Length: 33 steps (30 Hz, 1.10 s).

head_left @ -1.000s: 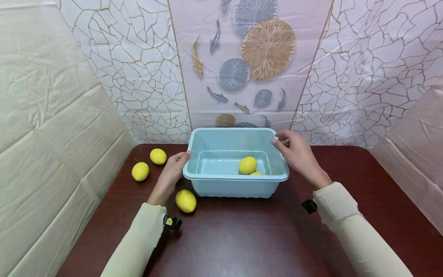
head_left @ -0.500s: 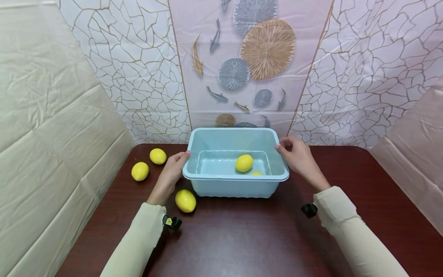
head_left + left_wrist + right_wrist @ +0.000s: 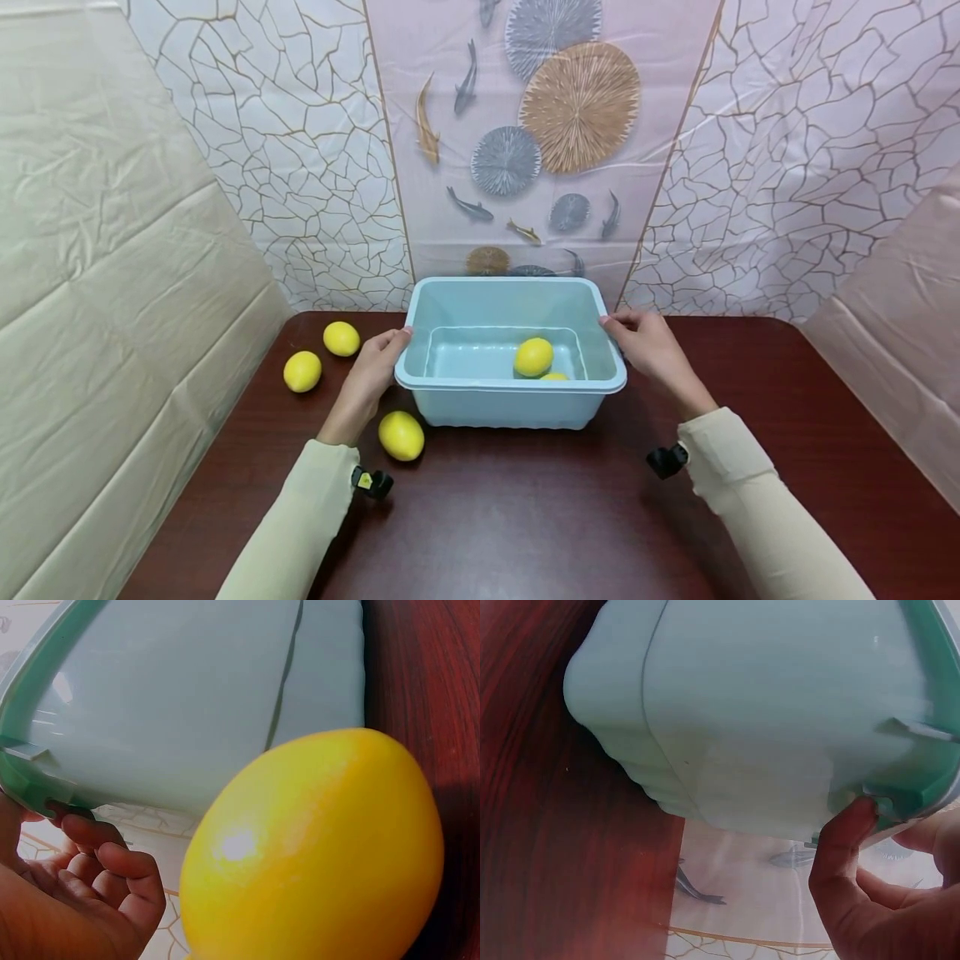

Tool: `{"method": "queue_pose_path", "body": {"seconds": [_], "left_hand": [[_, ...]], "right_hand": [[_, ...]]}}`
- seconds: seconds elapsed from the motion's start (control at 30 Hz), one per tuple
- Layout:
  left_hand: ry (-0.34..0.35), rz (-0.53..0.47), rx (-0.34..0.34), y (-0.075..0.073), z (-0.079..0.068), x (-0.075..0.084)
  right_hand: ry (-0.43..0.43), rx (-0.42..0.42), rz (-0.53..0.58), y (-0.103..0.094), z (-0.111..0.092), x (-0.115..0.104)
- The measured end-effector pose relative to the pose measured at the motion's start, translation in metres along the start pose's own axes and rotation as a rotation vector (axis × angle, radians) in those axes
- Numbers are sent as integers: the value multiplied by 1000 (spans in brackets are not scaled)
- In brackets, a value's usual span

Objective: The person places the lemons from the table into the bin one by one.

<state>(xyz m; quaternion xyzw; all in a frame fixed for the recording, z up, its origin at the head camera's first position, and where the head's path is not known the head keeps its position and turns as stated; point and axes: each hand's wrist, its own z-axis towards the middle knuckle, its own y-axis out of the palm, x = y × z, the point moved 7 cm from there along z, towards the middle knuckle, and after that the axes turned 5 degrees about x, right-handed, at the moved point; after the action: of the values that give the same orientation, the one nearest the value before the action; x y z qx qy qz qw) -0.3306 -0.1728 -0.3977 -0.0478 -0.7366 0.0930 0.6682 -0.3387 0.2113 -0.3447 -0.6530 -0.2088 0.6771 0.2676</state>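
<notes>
Right hand [image 3: 660, 354] now sits nearer along tub rim [image 3: 510, 385]; fingers [image 3: 841, 851] pinch it, left hand [image 3: 369, 372] grips opposite side. Step: likely two-sided hold; next calls for even grip.

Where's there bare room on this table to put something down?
The widest bare patch of table lies in front of the blue basin, between the person's sleeves. Another lies right of the right hand, out to the table's edge. It's crowded around the basin's left side, with the left hand and three lemons there.

Two lemons [image 3: 533, 357] in tub [image 3: 510, 407] (others to left)
</notes>
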Motion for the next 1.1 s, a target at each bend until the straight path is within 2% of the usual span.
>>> {"method": "queue_pose_path", "body": {"seconds": [0.4,0.93,1.1], "left_hand": [[6,-1,7,-1,0,-1],[1,7,-8,1,-1,1],[6,40,-15,0,0,2]], "right_hand": [[96,-49,108,11,-2,11],[185,-9,243,16,-1,20],[195,-3,268,18,-1,20]]}}
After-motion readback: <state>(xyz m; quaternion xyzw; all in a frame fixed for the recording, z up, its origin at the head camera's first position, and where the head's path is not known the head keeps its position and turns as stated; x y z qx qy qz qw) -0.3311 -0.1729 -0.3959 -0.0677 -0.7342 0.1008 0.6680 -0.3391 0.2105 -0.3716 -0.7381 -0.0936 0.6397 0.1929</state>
